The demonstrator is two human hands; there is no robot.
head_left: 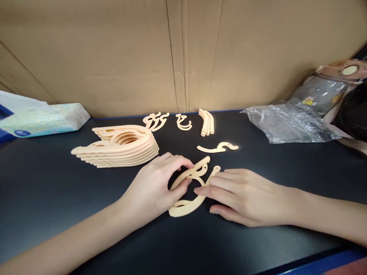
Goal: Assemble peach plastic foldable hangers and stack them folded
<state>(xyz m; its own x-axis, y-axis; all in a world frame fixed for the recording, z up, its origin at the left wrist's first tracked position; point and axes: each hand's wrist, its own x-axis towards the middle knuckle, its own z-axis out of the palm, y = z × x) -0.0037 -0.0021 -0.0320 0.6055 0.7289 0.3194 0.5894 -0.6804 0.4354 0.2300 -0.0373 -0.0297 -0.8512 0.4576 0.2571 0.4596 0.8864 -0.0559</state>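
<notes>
Left of the curved frame (186, 209), a stack of frames (137, 156) sits on the bench (177, 252). The left hand (157, 180) has its grip pinching the frame's left bar. The frame lies between the hands, touching both, its long axis pointing away and rightward. Beyond it lies a wavy piece (212, 149). Right of it, the right hand (249, 196) partly covers the other bar; whether that grip is clenched, I cannot tell.

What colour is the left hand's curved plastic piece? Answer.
Pale cream curved plastic piece; seen best in head view.
</notes>
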